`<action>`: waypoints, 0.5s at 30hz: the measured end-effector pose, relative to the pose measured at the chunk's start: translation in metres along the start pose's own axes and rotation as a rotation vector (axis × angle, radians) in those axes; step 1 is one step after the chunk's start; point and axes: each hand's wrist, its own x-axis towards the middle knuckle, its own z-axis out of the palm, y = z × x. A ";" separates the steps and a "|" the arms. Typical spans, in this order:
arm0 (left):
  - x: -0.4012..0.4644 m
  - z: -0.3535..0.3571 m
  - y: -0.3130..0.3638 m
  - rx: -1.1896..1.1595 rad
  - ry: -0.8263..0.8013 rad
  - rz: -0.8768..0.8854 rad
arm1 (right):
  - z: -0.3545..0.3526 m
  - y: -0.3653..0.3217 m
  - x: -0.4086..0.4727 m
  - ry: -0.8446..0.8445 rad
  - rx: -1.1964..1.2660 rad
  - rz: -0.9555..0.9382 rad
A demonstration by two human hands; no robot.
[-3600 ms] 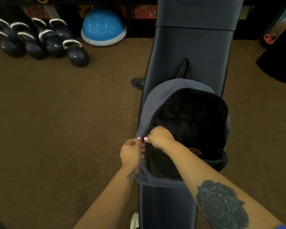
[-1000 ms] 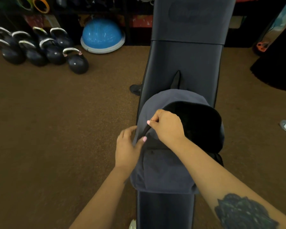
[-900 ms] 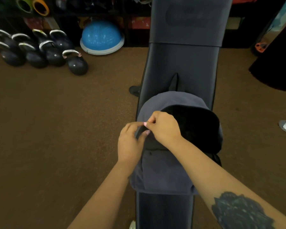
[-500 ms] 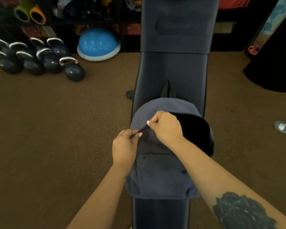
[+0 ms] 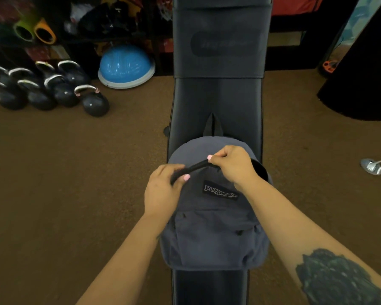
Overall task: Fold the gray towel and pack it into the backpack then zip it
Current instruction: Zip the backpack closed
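Observation:
A gray backpack [image 5: 213,236] with a black logo patch lies on a black padded bench [image 5: 218,100], its top pointing away from me. My left hand [image 5: 163,190] pinches the left side of the zipper seam near the top. My right hand [image 5: 233,166] grips the zipper pull at the top of the arc, fingers closed. A dark strip of zipper runs between the two hands. To the right of my right hand a small dark gap of the bag's opening shows. The gray towel is not visible.
The bench runs down the middle over brown carpet [image 5: 75,183]. Several black kettlebells [image 5: 53,89] and a blue half-ball [image 5: 125,64] sit at the back left. A dark object [image 5: 361,84] stands at the right, with a small metal piece [image 5: 372,166] on the floor.
The right hand has drawn the zipper up and to the right around the top. The large black opening has shrunk to a small gap, and the front flap with its logo patch now shows.

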 end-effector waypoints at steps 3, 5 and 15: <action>0.014 0.013 0.025 0.059 -0.027 0.124 | 0.003 -0.001 0.001 -0.011 0.005 -0.019; 0.021 0.021 0.034 0.066 -0.037 0.120 | 0.004 -0.001 0.002 0.000 0.005 -0.024; 0.027 0.020 0.038 0.041 -0.006 0.024 | -0.026 0.024 0.008 0.096 0.053 0.053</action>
